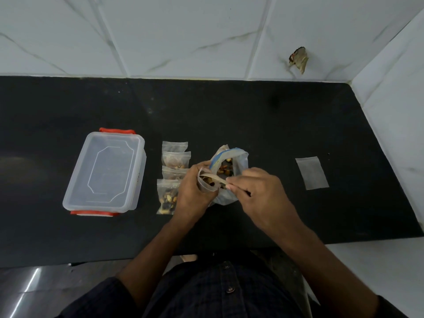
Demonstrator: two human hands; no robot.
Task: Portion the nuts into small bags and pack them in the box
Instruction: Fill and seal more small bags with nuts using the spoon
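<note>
Centre of the frame, both hands are busy over the black, matte tabletop. The left hand has its fingers curled round a small bag, clear soft plastic, its mouth pulled open and pointing up and to the right, with a few brown and dark nuts showing inside. The right hand pinches that bag's rim between thumb and forefinger, the other fingers curled in beneath.

Just behind the hands stands the big bag, crinkled clear plastic with a blue zip strip round its open mouth, upright, mouth facing up, and a heap of mixed nuts visible down inside. The small bag's mouth sits right against the big one's rim.

Left of the hands, a column of four filled bags lies flat, running from the middle of the frame down toward the lower edge, each rectangle overlapping the next, the sealed tops toward the wall. The lowest one is partly hidden under the left wrist.

Further left lies the box, a translucent rounded rectangle with its lid on and a red clip at each short end; its long axis runs up and down the frame, tilted slightly rightward at the top.

Right of centre, well apart from the rest, one empty bag lies flat, a frosted rectangle, long axis nearly vertical in the frame, leaning a little left.
</note>
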